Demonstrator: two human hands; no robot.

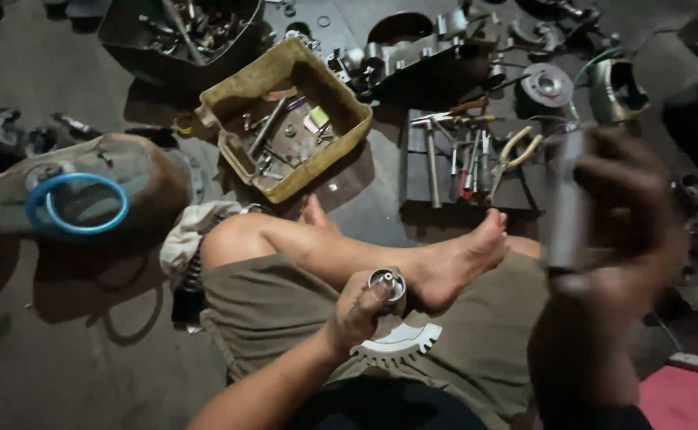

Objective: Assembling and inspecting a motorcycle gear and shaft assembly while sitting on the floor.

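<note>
Left hand (358,312) clamped around a small metal cylinder (388,283), open end and long axis pointing up toward the camera. Just below the hand, a white toothed plate (400,341). Right hand (623,215) closed on a blurred grey tube (565,203), seemingly upright.

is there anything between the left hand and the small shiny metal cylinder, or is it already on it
Nothing visible stands between them: the left hand already grips the small shiny metal cylinder over the lap. The right hand is apart, raised and blurred, holding a grey metal tube.
</note>
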